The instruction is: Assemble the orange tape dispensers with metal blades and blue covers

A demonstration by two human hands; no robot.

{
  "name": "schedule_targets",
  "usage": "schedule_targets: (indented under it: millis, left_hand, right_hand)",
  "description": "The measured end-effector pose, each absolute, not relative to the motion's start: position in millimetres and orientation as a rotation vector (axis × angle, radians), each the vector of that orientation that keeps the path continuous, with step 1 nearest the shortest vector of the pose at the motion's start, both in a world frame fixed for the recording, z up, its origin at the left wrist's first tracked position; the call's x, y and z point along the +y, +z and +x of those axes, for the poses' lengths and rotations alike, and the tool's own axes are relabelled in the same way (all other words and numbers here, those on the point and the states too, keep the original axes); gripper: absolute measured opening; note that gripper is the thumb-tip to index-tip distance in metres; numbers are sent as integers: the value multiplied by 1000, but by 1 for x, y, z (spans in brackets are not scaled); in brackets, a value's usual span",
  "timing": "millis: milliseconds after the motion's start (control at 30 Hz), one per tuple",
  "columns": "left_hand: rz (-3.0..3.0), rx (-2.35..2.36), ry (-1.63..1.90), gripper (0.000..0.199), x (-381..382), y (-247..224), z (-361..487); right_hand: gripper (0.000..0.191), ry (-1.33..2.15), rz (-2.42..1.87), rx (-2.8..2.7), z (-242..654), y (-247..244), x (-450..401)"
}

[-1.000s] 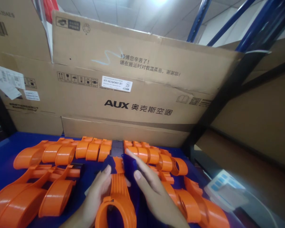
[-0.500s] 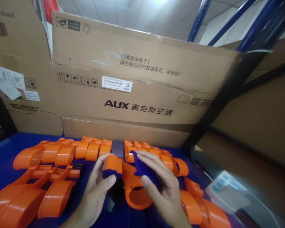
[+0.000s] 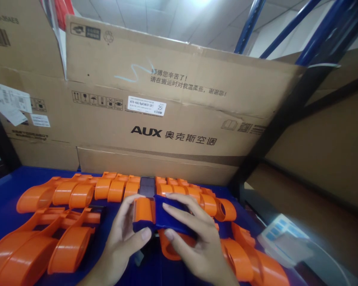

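Note:
My left hand (image 3: 123, 238) is closed around an orange plastic part (image 3: 144, 209) with a dark blue piece along its near edge. The part's ring end sticks out to the right, below my right hand (image 3: 198, 236). In that hand I grip a blue plastic cover (image 3: 166, 219), fingers over its top and thumb at its lower edge. The cover's left end meets the orange part; whether they are joined, I cannot tell. My palms and fingers hide much of both pieces.
Several orange ring parts (image 3: 71, 248) lie in rows on the blue surface (image 3: 6, 190). A dark flat rectangular object (image 3: 147, 186) stands among the back row. Behind are cardboard boxes (image 3: 179, 103); at right, a dark rack post (image 3: 265, 135) and a pale device (image 3: 286, 240).
My right hand has moved left and turned the blue cover flatter, bringing it against the orange part. My left hand has shifted slightly right.

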State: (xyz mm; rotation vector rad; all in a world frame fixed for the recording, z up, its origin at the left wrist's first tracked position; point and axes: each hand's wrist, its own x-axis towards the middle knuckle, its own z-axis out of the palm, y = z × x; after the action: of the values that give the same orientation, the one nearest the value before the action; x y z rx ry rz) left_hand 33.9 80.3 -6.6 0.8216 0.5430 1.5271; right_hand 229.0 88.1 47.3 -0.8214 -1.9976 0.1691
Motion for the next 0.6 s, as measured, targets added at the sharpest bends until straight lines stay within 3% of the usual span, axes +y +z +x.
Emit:
schedule_targets:
  millis: [400,600]
  left_hand:
    - [936,469,1493,69,74,-6,29]
    - [978,465,1509,71,72,-2,28]
  right_hand:
    - [52,245,-834,-2044,233,47,90]
    - [72,155,-836,-2091,237,44,90]
